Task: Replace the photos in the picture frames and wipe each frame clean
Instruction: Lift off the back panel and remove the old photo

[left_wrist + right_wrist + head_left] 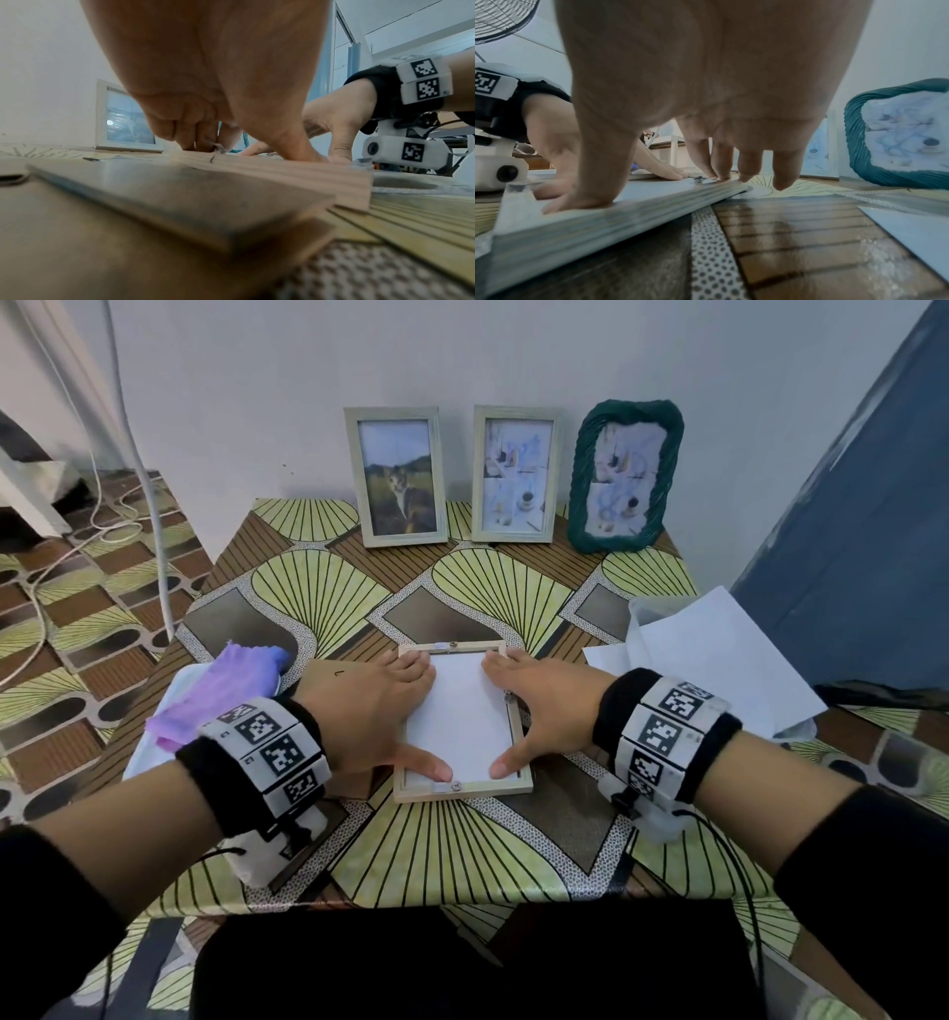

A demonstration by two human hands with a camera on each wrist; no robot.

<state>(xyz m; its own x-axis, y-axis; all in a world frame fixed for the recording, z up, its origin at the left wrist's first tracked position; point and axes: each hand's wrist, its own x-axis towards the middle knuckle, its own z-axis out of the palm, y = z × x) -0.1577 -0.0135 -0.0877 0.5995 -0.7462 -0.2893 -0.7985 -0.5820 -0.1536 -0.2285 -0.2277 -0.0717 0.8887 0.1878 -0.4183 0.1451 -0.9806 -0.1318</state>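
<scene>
A pale wooden picture frame lies face down in the middle of the table, with a white photo sheet set into its back. My left hand presses the sheet's left side, fingers at the far corner and thumb at the near one. My right hand mirrors it on the right side. In the right wrist view the thumb and fingertips lie flat on the frame. A brown backing board lies under my left hand.
Three frames stand against the back wall: one with a cat photo, a pale one and a green rope-edged one. A purple cloth lies at the left, and white paper sheets at the right. The table edge is close to me.
</scene>
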